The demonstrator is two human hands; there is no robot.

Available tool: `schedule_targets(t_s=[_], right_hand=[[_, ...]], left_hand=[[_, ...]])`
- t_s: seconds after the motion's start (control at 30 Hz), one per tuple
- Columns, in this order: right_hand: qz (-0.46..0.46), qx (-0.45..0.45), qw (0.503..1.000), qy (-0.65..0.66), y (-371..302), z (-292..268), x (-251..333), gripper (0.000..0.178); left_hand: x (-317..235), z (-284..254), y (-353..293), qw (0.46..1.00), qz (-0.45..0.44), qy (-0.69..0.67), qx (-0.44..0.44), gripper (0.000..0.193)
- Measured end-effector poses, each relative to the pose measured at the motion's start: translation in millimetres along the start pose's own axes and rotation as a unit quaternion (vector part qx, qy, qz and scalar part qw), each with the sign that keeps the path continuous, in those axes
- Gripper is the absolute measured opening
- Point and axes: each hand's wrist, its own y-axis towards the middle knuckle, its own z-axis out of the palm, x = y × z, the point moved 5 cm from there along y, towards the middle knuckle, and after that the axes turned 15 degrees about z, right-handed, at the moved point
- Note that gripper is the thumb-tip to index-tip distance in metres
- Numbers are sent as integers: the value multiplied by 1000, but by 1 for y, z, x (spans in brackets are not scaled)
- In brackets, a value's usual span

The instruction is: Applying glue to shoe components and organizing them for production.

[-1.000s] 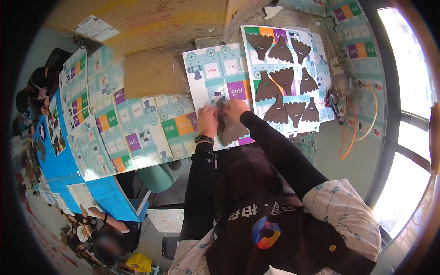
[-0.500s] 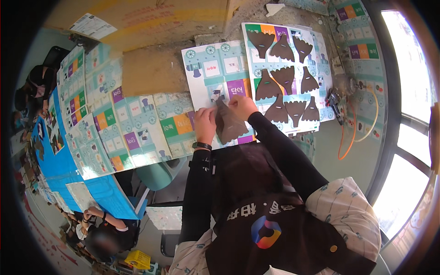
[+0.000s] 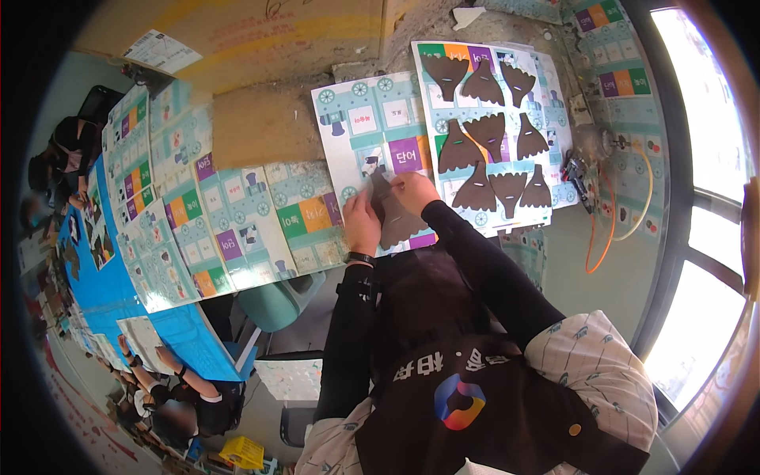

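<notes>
A dark brown, fan-shaped flat piece (image 3: 403, 229) with a scalloped wide edge lies under my hands on a printed sheet (image 3: 336, 146). My left hand (image 3: 362, 226) rests along the piece's left side, fingers bent at its narrow neck. From the right, my right hand (image 3: 415, 192) pinches at the same neck, its fingertips pressed together close to the left ones. Whatever small part sits between those fingertips is too small to make out. Several like brown pieces (image 3: 478, 195), each with a short slit, are laid in rows on the printed sheet (image 3: 526, 67) to the right.
A brown cardboard piece (image 3: 269, 127) lies left of my sheet, with a large carton (image 3: 261, 36) behind. A black tool (image 3: 576, 172) and an orange hose (image 3: 602, 252) hang at the right edge. Co-workers sit by a blue table (image 3: 170, 328) at left.
My left hand has slid slightly down and right along the piece. My right hand has come a little nearer to it. A co-worker at lower left has moved an arm beside a pale sheet.
</notes>
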Motion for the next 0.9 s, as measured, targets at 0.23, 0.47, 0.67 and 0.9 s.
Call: schedule_targets(t_s=[0.23, 0.47, 0.67, 0.9], right_hand=[[-115, -95, 989, -19, -42, -3, 10, 19], [-135, -114, 982, -68, -45, 4, 15, 15], [-137, -111, 980, -92, -43, 10, 11, 14], [-101, -113, 987, -47, -43, 5, 8, 21]], left_hand=[[-25, -6, -14, 997, 47, 43, -30, 27], [-21, -7, -3, 997, 67, 17, 17, 22], [-23, -5, -5, 998, 61, 15, 20, 23], [-10, -5, -2, 999, 31, -14, -7, 28]])
